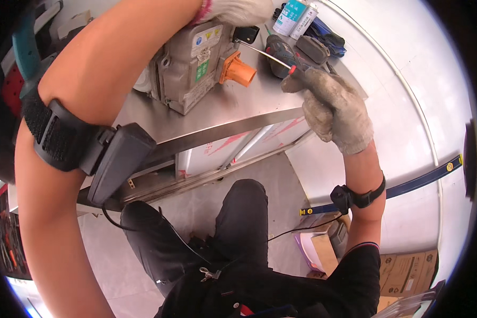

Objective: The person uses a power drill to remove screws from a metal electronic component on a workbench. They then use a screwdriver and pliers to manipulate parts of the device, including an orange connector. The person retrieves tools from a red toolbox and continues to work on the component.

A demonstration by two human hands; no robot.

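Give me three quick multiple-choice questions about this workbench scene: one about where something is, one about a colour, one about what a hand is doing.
1. Where do the spray cans stand?
A. on the floor
B. at the far end of the bench
C. on the person's lap

2. What colour is the connector on the grey metal unit?
A. orange
B. green
C. blue

3. What is the right hand doing?
A. hanging empty
B. holding a cardboard box
C. gripping a screwdriver

Answers: 1 B, they stand beyond the unit on the bench top; 2 A, it is bright orange; 3 C, the gloved fingers close round the handle.
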